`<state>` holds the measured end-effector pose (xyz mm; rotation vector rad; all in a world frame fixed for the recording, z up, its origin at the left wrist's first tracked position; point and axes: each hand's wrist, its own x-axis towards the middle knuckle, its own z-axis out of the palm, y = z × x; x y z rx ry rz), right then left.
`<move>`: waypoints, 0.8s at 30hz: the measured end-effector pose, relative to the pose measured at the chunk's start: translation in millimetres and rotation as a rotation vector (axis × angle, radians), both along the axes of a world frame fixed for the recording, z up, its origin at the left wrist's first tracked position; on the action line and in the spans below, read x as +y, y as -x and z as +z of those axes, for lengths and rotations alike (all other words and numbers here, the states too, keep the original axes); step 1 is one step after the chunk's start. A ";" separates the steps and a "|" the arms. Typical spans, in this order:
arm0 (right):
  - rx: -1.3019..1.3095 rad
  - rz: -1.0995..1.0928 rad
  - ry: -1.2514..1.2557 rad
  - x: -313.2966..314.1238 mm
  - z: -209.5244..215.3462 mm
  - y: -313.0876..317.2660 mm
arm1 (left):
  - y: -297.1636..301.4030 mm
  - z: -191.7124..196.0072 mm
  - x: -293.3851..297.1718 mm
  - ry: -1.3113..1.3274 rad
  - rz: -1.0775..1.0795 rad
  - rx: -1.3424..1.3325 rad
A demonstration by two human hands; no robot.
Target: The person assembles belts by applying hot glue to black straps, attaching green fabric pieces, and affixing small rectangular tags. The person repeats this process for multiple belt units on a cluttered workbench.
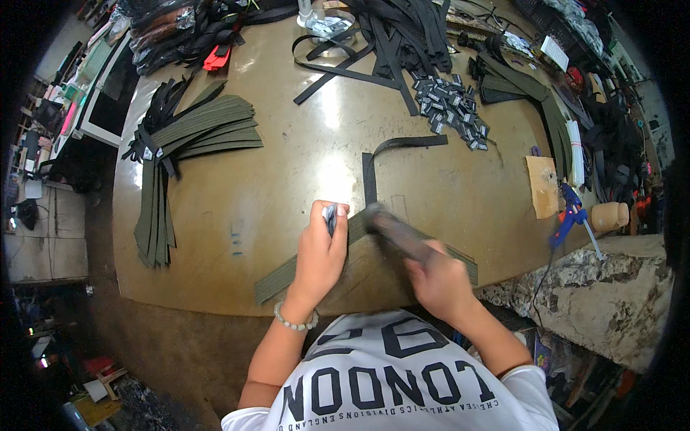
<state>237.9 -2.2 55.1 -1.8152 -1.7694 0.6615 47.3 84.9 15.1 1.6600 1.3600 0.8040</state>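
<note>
Olive-green woven webbing, a long flat strap (284, 276), lies slantwise across the near edge of the brown, glossy worktable (287, 172), one end toward the lower left, the other (463, 262) showing past the right hand. Its weave looks ribbed and matte. The left hand (320, 251), with a pale bead bracelet (293, 323) at the wrist, rests on the strap and pinches a small dark tag (330, 215) between its fingertips. The right hand (438, 284) is closed around a dark, blurred tool (395, 233) whose tip meets the strap just beside the left hand. A thin black strap (370, 176) bent into a corner lies just beyond. Further off sit a bundle of olive straps (198, 129), a heap of small black-and-white labels (449, 104) and a blue glue gun (571, 212).
</note>
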 end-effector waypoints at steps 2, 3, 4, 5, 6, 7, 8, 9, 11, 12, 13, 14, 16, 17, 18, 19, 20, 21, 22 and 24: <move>-0.021 -0.095 0.157 4.7 -1.0 5.7 | 1.1 -1.7 1.5 0.065 0.029 -0.046; -0.065 -0.151 0.198 5.8 -1.8 6.1 | 0.8 -2.7 1.2 0.053 0.028 -0.032; 0.052 -0.113 0.153 6.0 -1.8 5.5 | 1.2 -3.2 0.4 0.068 0.030 -0.022; 0.143 -0.103 0.025 6.6 -1.8 5.3 | 1.5 -3.5 1.1 0.077 0.030 -0.010; 0.234 -0.094 -0.097 6.1 -0.3 5.0 | 1.3 -3.6 1.4 0.044 0.031 -0.024; 0.010 0.048 -0.314 6.9 -0.4 5.6 | 0.7 -3.5 1.6 0.016 0.032 -0.036; 0.008 0.009 -0.103 6.5 0.7 6.5 | -0.9 -3.0 1.5 0.018 0.033 -0.048; -0.044 0.013 0.059 7.8 0.3 6.4 | -2.3 -1.7 0.9 -0.028 0.024 -0.002; -0.080 -0.037 0.205 9.3 -1.3 1.9 | -7.4 1.9 -0.4 -0.067 0.014 0.093; -0.016 -0.107 0.175 9.6 -3.0 -4.7 | -10.5 4.2 -3.4 -0.064 0.002 0.241; 0.021 -0.182 0.131 9.0 -5.0 -11.5 | -16.5 5.5 -6.3 -0.071 -0.001 0.385; 0.030 -0.265 -0.003 7.9 -7.9 -22.0 | -21.6 6.6 -9.8 -0.133 0.004 0.492; 0.077 -0.463 -0.068 2.9 -11.8 -48.7 | -30.2 6.8 -11.5 -0.179 0.003 0.534; 0.030 -0.576 -0.064 -0.1 -13.4 -63.2 | -33.1 6.4 -12.0 -0.201 -0.001 0.538; -0.008 -0.628 -0.140 -3.3 -14.4 -76.0 | -35.2 5.4 -11.5 -0.216 -0.004 0.534; -0.093 -0.718 -0.101 -7.8 -15.7 -88.1 | -36.3 4.1 -10.8 -0.188 -0.004 0.547; -0.189 -0.779 -0.128 -13.1 -16.5 -98.8 | -35.8 2.9 -9.0 -0.153 0.001 0.552; -0.339 -0.845 -0.097 -16.9 -19.5 -106.9 | -34.3 1.9 -7.3 -0.144 0.005 0.546; -0.360 -0.842 -0.079 -21.7 -22.5 -113.3 | -30.7 1.8 -6.1 -0.139 -0.043 0.530; -0.424 -0.875 -0.063 -30.3 -30.8 -120.3 | -17.5 4.5 -3.6 -0.204 -0.136 0.481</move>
